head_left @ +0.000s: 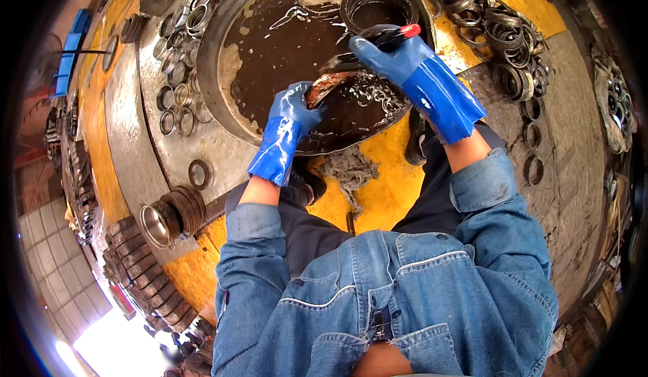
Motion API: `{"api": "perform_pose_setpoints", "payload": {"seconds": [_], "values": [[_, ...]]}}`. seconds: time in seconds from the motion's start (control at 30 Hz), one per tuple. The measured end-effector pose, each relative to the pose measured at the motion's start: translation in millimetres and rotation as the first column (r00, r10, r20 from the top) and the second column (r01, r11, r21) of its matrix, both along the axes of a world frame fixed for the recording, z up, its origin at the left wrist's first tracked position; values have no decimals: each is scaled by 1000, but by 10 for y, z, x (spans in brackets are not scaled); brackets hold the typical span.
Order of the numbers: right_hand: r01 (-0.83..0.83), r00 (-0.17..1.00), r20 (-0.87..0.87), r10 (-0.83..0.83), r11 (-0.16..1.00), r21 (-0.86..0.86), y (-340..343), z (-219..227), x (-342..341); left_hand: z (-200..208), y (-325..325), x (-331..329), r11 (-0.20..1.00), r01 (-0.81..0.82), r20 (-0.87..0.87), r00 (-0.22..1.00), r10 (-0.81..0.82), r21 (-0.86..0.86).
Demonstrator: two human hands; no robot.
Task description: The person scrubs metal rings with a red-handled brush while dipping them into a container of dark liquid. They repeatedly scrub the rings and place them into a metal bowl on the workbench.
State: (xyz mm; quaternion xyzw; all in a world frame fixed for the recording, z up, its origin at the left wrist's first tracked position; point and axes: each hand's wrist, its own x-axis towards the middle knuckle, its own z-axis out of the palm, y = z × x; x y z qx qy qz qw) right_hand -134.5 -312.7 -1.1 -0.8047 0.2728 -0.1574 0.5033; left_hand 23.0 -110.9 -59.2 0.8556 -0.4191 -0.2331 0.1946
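My left hand (297,105), in a blue rubber glove, is closed on a wet, reddish-brown piece (329,85) over the near part of a large round pan. Dark liquid fills much of this pan (214,83). My right hand (399,61), gloved in the same blue, grips a black-handled tool with a red end (408,31). The tool's dark working end points toward the piece; whether it is a brush or a scraper I cannot tell. Beyond my right hand, a large dark ring (347,10) sits in the liquid.
Many metal rings (182,95) lie left of the pan, and another heap of rings (503,33) spreads on the right. A stack of rings (185,208) lies on its side at the near left. Grey fibrous waste (349,168) lies between my legs on the yellow floor (388,181).
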Motion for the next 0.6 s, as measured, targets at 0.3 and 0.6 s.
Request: {"api": "perform_pose_setpoints", "payload": {"seconds": [0.3,0.6], "values": [[-163,986,-62,157,980,-118,-33,-270,209,-11,22,-18,997,-45,-84,996,41,-58],[-8,843,-510,-172,943,-333,-230,-412,143,57,-76,-50,999,27,20,999,-27,22]]}}
